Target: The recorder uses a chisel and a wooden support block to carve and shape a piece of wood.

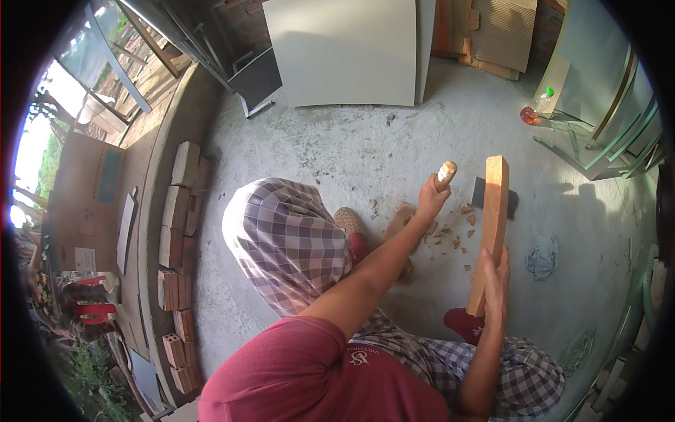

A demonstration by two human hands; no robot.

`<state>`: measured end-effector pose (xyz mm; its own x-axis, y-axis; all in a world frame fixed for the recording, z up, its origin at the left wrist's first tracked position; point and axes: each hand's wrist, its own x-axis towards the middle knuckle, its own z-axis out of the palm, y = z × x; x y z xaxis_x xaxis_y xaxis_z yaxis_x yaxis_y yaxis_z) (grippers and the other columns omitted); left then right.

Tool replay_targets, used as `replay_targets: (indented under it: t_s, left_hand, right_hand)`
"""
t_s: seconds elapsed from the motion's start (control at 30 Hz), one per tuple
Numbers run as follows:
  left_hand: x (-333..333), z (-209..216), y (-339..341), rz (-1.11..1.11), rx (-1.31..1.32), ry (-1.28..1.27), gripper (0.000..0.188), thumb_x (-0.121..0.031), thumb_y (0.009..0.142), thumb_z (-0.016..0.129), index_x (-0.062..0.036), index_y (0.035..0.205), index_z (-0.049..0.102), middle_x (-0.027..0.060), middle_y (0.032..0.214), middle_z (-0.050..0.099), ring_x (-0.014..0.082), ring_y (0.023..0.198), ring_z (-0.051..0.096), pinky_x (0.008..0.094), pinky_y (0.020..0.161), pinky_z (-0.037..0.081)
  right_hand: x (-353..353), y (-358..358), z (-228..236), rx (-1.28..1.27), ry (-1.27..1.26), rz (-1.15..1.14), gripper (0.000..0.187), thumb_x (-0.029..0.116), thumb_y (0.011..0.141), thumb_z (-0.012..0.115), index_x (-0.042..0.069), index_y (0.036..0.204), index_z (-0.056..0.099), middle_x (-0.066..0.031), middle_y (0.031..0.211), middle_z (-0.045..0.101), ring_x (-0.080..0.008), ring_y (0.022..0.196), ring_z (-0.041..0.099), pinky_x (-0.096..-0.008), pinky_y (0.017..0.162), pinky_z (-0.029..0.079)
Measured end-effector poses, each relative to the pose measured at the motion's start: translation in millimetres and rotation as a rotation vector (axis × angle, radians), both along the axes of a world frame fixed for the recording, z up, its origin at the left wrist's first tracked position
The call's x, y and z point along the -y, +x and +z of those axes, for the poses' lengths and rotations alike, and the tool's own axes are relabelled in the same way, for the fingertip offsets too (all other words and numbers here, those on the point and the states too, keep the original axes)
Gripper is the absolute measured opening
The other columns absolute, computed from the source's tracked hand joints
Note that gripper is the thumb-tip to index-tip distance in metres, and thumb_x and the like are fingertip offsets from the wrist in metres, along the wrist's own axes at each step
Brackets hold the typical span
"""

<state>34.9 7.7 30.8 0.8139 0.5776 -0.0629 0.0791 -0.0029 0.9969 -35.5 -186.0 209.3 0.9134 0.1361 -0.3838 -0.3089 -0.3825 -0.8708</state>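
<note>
My left hand [431, 197] is closed around a tool with a rounded, light wooden handle [446, 173]; its other end is hidden. In my right hand [495, 278] is a long square-edged piece of wood [493, 211], gripped near its lower end and held nearly upright. A brown wooden piece [399, 222] lies on the floor by my left foot, partly covered by my arm. Wood chips [455, 242] are scattered between my hands. Behind the piece of wood, a dark flat slab [511, 203] rests on the floor.
A crumpled light-blue cloth [542, 257] lies to the right. Farther off stands a bottle with a green cap [542, 100] near glass sheets [622, 148]. Bricks [174, 246] line the low wall at left. Large pale panels [344, 56] lean at the back.
</note>
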Motion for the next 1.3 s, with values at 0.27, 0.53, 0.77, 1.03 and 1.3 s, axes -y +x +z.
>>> replay_targets:
  t_s: [0.27,0.53,0.77,1.03,1.3]
  left_hand:
    - [13,8,-8,0.005,-0.004,0.010,0.024,-0.012,0.075,0.063,-0.0018,0.094,0.051,0.0155,0.076,0.057,0.0250,0.070,0.056,0.0346,0.067,0.045]
    - [10,3,-7,0.125,0.008,-0.075,0.026,-0.014,0.076,0.063,-0.0014,0.095,0.051,0.0157,0.077,0.057,0.0260,0.071,0.055,0.0350,0.069,0.045]
    - [15,4,0,0.051,0.021,-0.059,0.025,-0.015,0.078,0.064,-0.0026,0.095,0.051,0.0054,0.074,0.052,0.0145,0.070,0.047,0.0305,0.067,0.043]
    - [20,10,-8,-0.032,-0.024,0.025,0.025,-0.006,0.072,0.062,-0.0036,0.092,0.049,0.0194,0.081,0.055,0.0358,0.079,0.056,0.0388,0.070,0.044]
    - [21,-8,-14,0.020,-0.047,0.017,0.022,-0.007,0.073,0.063,-0.0040,0.090,0.050,0.0127,0.073,0.053,0.0192,0.068,0.050,0.0330,0.065,0.043]
  right_hand:
    - [2,-5,0,-0.069,-0.002,-0.022,0.066,0.038,0.084,0.058,0.001,0.133,0.036,-0.0097,0.090,0.053,-0.0159,0.069,0.054,-0.0288,0.061,0.046]
    - [-13,-11,15,-0.033,0.040,0.011,0.070,0.046,0.084,0.059,0.005,0.136,0.035,-0.0088,0.086,0.051,-0.0134,0.064,0.051,-0.0269,0.058,0.046]
    - [-4,-7,2,-0.035,-0.005,-0.032,0.070,0.046,0.085,0.057,0.006,0.138,0.033,-0.0093,0.085,0.051,-0.0144,0.064,0.051,-0.0274,0.058,0.046]
    - [9,-4,-10,-0.060,-0.007,-0.043,0.075,0.045,0.085,0.058,0.007,0.141,0.026,-0.0090,0.083,0.052,-0.0140,0.060,0.052,-0.0272,0.055,0.046]
    - [9,0,-12,-0.032,0.039,-0.055,0.075,0.047,0.085,0.058,0.008,0.141,0.027,-0.0090,0.082,0.052,-0.0142,0.060,0.053,-0.0272,0.053,0.046]
